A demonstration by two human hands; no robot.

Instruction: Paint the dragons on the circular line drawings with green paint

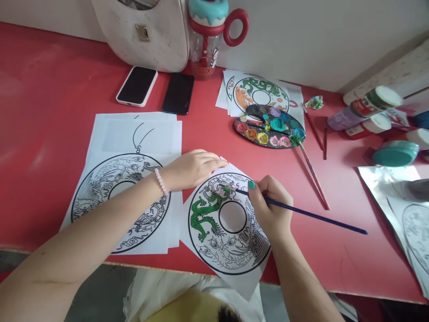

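Observation:
A round dragon drawing (pixel 228 223) lies on a sheet at the red table's near edge, its left dragon painted green. My right hand (pixel 271 205) grips a thin blue paintbrush (pixel 315 215), whose tip touches the green dragon near the top of the ring. My left hand (pixel 192 167), with a pink bead bracelet on the wrist, rests flat on the top corner of that sheet, fingers stretched out. A larger uncoloured copy of the drawing (pixel 120 201) lies to the left, partly under my left forearm.
A paint palette (pixel 270 129) and another coloured drawing (pixel 259 91) lie behind. Two spare brushes (pixel 313 172) rest at the palette's right. Paint jars (pixel 375 107) crowd the right side. Two phones (pixel 137 85), a bag (pixel 147 31) and a bottle (pixel 206 36) stand at the back.

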